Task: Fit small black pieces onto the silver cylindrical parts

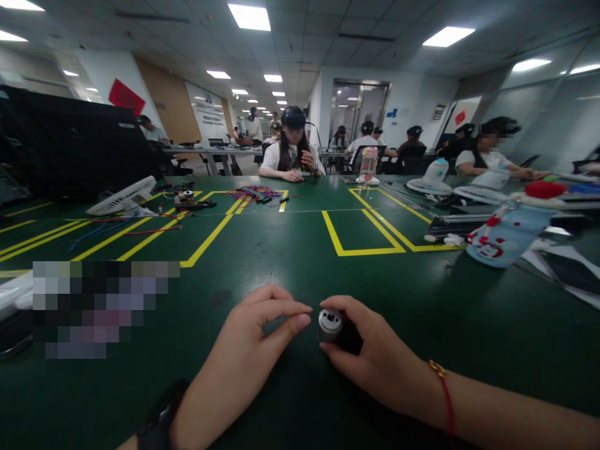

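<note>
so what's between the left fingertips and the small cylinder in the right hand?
Nothing: head view shows only a narrow strip of bare green table between the left hand and the small cylinder gripped by the right hand.

Your left hand [255,340] lay palm-down, thumb and forefinger extended toward the right, the remaining fingers curled; a dark band circled its wrist. Your right hand [375,356] was cupped, thumb and fingers closed in a grasp. A red cord circled the right wrist. Both forearms entered from the lower edge.
</note>
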Motion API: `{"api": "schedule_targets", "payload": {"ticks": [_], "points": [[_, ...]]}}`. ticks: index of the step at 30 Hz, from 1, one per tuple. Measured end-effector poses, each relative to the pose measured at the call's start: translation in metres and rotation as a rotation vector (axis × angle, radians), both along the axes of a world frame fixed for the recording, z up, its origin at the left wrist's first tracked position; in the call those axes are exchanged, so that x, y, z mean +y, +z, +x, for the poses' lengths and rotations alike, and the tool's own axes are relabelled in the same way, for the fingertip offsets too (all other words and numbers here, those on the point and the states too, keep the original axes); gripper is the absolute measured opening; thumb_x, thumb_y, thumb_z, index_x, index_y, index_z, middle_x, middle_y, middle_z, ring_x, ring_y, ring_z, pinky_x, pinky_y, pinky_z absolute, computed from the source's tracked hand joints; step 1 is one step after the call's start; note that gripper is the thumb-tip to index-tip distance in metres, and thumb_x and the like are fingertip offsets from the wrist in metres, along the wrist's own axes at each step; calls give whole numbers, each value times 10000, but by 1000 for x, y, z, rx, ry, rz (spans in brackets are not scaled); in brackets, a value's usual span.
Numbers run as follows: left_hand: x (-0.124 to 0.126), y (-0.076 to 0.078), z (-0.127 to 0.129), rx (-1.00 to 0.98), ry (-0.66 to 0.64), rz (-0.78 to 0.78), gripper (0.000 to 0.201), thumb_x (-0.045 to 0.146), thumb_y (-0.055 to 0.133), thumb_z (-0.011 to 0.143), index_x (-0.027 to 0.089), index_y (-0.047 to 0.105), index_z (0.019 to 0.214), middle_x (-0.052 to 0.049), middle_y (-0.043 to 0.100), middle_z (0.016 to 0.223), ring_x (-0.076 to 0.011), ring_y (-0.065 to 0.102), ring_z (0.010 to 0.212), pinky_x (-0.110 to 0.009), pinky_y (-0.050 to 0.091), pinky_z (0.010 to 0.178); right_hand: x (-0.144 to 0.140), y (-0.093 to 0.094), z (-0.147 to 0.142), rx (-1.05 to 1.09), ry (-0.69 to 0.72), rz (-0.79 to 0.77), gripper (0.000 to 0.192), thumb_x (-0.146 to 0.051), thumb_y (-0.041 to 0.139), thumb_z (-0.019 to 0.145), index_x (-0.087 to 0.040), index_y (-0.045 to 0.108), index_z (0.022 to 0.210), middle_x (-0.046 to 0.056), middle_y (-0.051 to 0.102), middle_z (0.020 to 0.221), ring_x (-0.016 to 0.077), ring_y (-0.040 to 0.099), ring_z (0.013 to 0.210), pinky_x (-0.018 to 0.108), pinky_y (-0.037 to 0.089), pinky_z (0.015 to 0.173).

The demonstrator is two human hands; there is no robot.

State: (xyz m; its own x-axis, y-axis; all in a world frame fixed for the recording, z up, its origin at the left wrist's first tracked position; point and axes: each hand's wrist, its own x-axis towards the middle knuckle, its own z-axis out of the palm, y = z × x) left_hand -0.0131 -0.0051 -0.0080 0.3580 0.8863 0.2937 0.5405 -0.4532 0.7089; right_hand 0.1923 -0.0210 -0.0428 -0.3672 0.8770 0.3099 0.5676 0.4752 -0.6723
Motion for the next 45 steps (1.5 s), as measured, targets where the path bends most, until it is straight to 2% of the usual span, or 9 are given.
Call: {"api": "schedule_targets", "payload": {"ticks": [6,12,19,25,30,34,38,41,45], "points": [[2,-26,-3,269,-37,-13,147,364,636,823,359,753,911,-4,668,981,-226,578,909,-370,445,789,-2,2,-2,-1,7,12,458,-215,590,772,-232,459,1211,38,543,1150,139,529,1027,299,456,910],[3,-24,-10,257,-29,-32,285,367,628,829,345,680,1108,-14,653,1066,-229,569,981,-376,440,871,2,7,15,-60,-22,122,411,-240,530,827,-266,454,1230,25,538,1164,121,532,1041,278,455,925],[13,-23,-86,202,175,-136,363,504,538,855,309,643,1143,-35,601,1173,-250,576,1046,-374,454,885,15,9,165,-326,-706,221,458,-468,539,808,-191,505,1172,110,588,1058,231,612,896,346,500,739],[11,-26,-106,231,209,-206,377,540,538,840,310,639,1122,-33,602,1186,-259,577,1038,-379,463,861,-5,4,270,-665,-1006,161,548,-609,512,775,-217,496,1159,163,605,943,287,633,748,356,465,539],[12,-26,-92,256,160,-173,340,514,518,862,304,650,1095,-32,603,1152,-240,586,1013,-375,458,873,-4,15,181,-792,-793,532,622,-542,513,814,-168,417,1302,209,443,1285,389,392,1234,499,365,961],[15,-31,-94,269,178,-171,346,514,514,861,281,662,1070,-46,603,1133,-246,594,988,-373,476,834,-1,10,56,-498,-137,300,479,-426,506,875,-260,441,1319,76,491,1253,218,474,1131,410,417,939],[14,-32,-100,255,184,-183,353,519,503,866,268,665,1055,-49,609,1113,-252,587,1007,-401,457,895,5,8,-15,-343,147,89,237,-327,497,900,-263,627,1088,27,590,1028,144,519,952,319,438,839],[12,-30,-100,239,178,-191,359,521,495,871,262,672,1046,-52,620,1087,-257,586,1009,-430,439,934,16,22,-3,-268,80,46,226,-263,422,931,-212,642,933,19,601,943,117,537,884,287,443,809],[11,-28,-97,214,162,-188,350,519,505,863,269,692,1021,-50,632,1066,-259,594,1000,-417,460,915,23,50,87,-429,-283,254,253,-359,437,903,-208,634,948,56,608,970,172,555,887,369,435,811]]}}
